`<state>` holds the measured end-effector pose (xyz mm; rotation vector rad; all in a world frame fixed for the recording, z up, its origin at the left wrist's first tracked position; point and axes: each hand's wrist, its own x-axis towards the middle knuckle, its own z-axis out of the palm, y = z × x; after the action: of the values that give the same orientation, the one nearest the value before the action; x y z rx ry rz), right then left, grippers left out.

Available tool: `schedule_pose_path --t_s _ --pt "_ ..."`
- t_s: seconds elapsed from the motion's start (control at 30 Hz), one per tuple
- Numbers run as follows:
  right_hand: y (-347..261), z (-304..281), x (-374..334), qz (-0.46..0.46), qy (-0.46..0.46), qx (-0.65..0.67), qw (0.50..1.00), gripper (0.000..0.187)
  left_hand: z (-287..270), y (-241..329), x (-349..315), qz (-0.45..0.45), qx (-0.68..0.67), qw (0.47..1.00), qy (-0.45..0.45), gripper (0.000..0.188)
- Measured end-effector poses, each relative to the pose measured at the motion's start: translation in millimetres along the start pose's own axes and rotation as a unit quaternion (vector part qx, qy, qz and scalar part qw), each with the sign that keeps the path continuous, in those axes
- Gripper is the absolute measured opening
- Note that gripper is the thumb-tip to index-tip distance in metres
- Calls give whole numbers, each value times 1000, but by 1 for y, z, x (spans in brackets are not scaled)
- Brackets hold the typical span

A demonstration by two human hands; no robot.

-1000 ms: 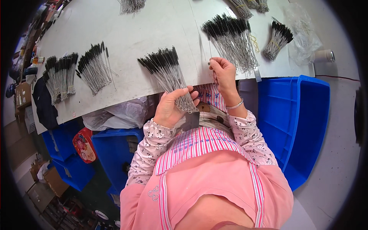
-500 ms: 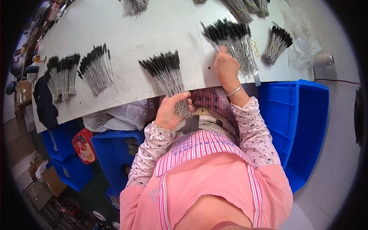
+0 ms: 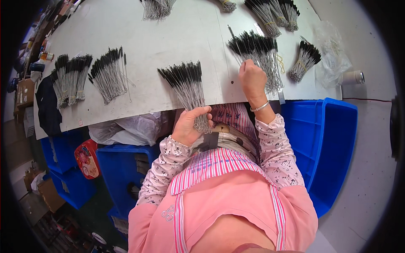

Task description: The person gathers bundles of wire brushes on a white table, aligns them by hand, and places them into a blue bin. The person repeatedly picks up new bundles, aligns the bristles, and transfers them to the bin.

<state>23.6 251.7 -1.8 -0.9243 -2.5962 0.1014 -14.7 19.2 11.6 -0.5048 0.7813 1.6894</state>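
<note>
My left hand (image 3: 188, 125) is closed round the looped wire ends of a bundle of thin wire-handled brushes (image 3: 185, 84). Their black bristle heads fan out over the table's front edge. To the right, the closed fingers of my right hand (image 3: 253, 80) pinch the wire of a single brush (image 3: 232, 33), its head standing a little apart from the others. That hand is at the left side of a loose pile of the same brushes (image 3: 265, 52). The exact grip of its fingertips is partly hidden by the hand.
The white table (image 3: 139, 67) carries more brushes at left (image 3: 107, 76) and a tied bundle (image 3: 304, 61) at right. Yellow rubber bands (image 3: 280, 64) lie beside the pile. A clear plastic bag (image 3: 333, 55) lies at the right edge. Blue bins (image 3: 333, 139) stand below the table.
My right hand has drawn slightly back toward me, and one brush head now stands out at the pile's left side. The left hand keeps its bundle. The whole view has shifted a little.
</note>
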Motion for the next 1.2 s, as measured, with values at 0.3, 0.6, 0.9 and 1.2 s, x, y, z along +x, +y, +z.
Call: schedule_pose_path --t_s 0.3,0.6,0.9,1.2 --pt "-25 24 -6 33 -169 209 963 25 0 -7 -4 62 38 997 2 11" --pt "-26 1 -28 32 -131 190 972 20 -5 -7 -7 62 49 997 19 14" --pt "-17 2 -55 -2 -68 171 983 14 -4 -7 -6 69 63 995 25 11" --pt "-16 -1 -60 15 -79 178 981 16 -7 -7 -5 50 53 997 12 15"
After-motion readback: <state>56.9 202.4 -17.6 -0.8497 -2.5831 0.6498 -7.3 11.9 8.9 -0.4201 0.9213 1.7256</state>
